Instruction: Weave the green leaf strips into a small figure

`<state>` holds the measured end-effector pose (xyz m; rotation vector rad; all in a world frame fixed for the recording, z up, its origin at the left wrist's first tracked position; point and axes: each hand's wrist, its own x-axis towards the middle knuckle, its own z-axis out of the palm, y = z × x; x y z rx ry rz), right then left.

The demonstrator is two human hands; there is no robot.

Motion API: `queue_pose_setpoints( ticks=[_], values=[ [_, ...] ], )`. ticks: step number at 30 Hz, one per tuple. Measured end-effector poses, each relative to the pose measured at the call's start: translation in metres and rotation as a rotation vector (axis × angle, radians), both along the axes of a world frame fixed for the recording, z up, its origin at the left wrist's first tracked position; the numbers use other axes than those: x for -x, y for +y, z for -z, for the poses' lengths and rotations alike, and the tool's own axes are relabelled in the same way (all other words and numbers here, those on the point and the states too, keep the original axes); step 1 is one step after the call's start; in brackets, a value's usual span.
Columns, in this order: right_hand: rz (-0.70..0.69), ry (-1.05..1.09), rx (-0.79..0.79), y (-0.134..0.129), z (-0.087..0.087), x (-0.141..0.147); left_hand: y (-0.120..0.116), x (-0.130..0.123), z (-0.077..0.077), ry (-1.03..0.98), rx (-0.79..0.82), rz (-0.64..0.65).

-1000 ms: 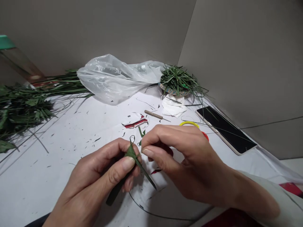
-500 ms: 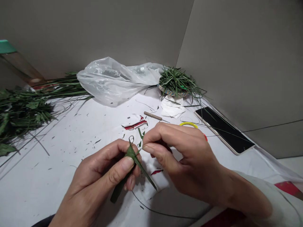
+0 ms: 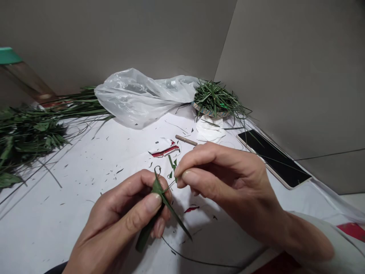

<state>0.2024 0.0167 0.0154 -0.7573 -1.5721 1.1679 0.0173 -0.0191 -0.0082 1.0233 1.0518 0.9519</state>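
Between thumb and fingers, my left hand grips a folded green leaf piece. A thin curled loop stands up from its tip, and two flat leaf ends point down below the thumb. My right hand is closed in a pinch on a thin green strand that runs from the folded leaf. The strand looks taut between both hands. Beyond the fingers, small cut leaf pieces lie on the white table cover, partly hidden by my right hand.
A wooden-handled tool lies behind my right hand, with a torn red-and-white scrap nearby. At the back are a plastic bag and a heap of cut leaves. A phone lies right, leaf bundles left, beside a bottle.
My right hand has drawn slightly away to the right, so more of the strand shows. It now covers the yellow ring and the tool's metal tip. My left hand keeps its grip.
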Motion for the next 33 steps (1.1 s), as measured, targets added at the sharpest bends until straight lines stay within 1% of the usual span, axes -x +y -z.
queue_pose_setpoints(
  ticks=[3,6,10,13,16,21,25,31,33],
  values=[
    [-0.034,0.086,0.079,-0.0012,-0.0012,0.0013,0.0019,-0.0023,-0.0004,-0.017,0.005,-0.016],
    [-0.114,0.148,0.172,-0.0033,-0.0003,0.0,0.0021,-0.0025,-0.0014,-0.055,0.014,-0.032],
    [-0.215,0.22,0.26,-0.0047,0.0014,-0.0019,0.0004,-0.0011,-0.0028,-0.087,0.066,-0.011],
    [-0.241,0.255,0.328,-0.0048,0.0013,-0.0015,-0.0006,-0.0008,-0.0041,-0.098,0.081,-0.007],
    [-0.267,0.268,0.351,-0.0048,0.0009,-0.0013,-0.0008,-0.0012,-0.0061,-0.124,0.075,-0.008],
    [-0.316,0.269,0.324,-0.0044,0.0018,-0.0022,-0.0001,-0.0022,-0.0071,-0.171,0.08,0.001],
    [-0.282,0.275,0.33,-0.0036,0.0033,-0.0004,0.0005,-0.0014,-0.0051,-0.2,0.093,0.019],
    [-0.207,0.247,0.372,-0.0043,0.0029,0.0023,0.0001,-0.0021,-0.0057,-0.196,0.077,0.101],
    [-0.198,0.25,0.371,-0.0043,0.0022,0.003,-0.001,-0.0022,-0.0042,-0.193,0.069,0.088]
  ],
)
